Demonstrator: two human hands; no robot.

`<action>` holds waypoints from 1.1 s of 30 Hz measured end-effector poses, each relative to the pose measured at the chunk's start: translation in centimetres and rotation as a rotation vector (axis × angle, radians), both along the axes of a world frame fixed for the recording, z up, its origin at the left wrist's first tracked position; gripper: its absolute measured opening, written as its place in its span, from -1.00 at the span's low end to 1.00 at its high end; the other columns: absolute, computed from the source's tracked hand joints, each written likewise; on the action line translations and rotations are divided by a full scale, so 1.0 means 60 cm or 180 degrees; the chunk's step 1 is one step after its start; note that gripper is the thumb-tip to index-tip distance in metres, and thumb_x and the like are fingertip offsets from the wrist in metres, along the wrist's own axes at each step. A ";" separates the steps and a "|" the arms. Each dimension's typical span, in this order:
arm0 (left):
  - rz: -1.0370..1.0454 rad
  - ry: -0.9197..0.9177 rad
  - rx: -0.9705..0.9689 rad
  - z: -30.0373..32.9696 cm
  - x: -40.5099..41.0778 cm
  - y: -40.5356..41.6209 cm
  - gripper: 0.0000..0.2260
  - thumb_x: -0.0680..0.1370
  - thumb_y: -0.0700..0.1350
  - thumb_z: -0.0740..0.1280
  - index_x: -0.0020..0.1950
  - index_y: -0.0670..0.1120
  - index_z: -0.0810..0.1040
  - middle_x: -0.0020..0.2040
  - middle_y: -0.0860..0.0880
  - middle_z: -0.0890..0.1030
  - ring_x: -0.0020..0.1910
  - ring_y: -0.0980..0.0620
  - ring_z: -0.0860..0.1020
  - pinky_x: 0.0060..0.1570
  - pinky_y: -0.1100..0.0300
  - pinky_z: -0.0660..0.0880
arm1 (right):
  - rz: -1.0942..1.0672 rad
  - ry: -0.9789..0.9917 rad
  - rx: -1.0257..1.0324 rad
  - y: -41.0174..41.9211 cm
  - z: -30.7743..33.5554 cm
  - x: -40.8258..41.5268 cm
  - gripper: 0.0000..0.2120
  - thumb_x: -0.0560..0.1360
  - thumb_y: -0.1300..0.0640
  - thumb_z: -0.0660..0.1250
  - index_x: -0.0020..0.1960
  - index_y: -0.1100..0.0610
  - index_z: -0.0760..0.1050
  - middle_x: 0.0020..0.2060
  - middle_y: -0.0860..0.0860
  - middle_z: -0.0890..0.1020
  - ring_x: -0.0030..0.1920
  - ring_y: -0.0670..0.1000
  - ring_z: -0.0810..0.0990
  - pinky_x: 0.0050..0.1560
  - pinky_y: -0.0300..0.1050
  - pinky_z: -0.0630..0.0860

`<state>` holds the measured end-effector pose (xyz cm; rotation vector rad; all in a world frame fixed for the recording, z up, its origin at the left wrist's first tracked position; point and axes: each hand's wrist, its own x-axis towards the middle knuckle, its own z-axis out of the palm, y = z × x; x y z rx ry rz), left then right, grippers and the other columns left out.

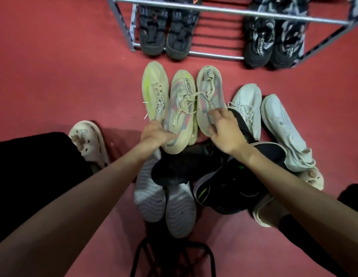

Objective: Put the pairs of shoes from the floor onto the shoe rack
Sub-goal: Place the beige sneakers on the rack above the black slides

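Presently, we logged one beige knit pair at twelve o'clock of the pile: left hand [155,134] gripping the left shoe [179,114], right hand [224,132] pinching the right shoe [209,100]; judged light, soft, best taken by the heel collar.

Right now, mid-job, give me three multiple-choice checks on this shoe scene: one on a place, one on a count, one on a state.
1. Where does the gap on the shoe rack's bottom shelf lie?
A. between the two dark pairs
B. left of both pairs
C. there is none

2. How many dark pairs stand on that shelf?
A. one
B. two
C. four

3. What is the left hand doing?
A. hanging idle
B. pressing the floor
C. gripping the heel of a pastel sneaker

Answers:
1 A: bare bars show between the left dark pair and the right dark pair.
2 B: two pairs stand there.
3 C: its fingers curl round the heel.
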<state>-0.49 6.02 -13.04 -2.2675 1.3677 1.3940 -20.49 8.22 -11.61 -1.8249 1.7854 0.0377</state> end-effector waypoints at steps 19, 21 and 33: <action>0.1336 0.1365 -0.1643 0.123 0.072 -0.054 -0.75 0.44 -0.35 0.35 0.06 -0.12 0.53 -0.23 0.02 0.53 -0.25 0.07 0.49 -0.42 0.34 0.43 | -0.0330 -0.0580 0.0117 -0.002 0.098 -0.025 -0.51 0.50 0.28 0.23 0.41 0.27 0.27 0.27 0.29 0.43 0.30 0.24 0.43 0.34 -0.01 0.35; 0.1127 0.1614 -0.1812 0.157 0.077 -0.064 -0.75 0.45 -0.31 0.39 0.11 -0.16 0.58 -0.22 0.06 0.58 -0.26 0.16 0.51 -0.36 0.46 0.43 | -0.0427 -0.0700 -0.0096 -0.004 0.111 -0.029 -0.43 0.49 0.27 0.26 0.46 0.25 0.18 0.30 0.27 0.40 0.32 0.22 0.41 0.36 0.00 0.34; 0.1393 0.2510 -0.1531 0.224 0.014 -0.072 -0.90 0.47 -0.14 0.44 -0.19 -0.16 0.61 -0.35 0.03 0.69 -0.36 0.14 0.65 -0.29 0.27 0.58 | -0.0716 -0.2462 0.1772 0.032 0.147 -0.044 -0.78 0.52 0.02 0.30 0.15 0.02 0.54 0.04 -0.02 0.64 0.06 -0.04 0.60 0.08 -0.21 0.54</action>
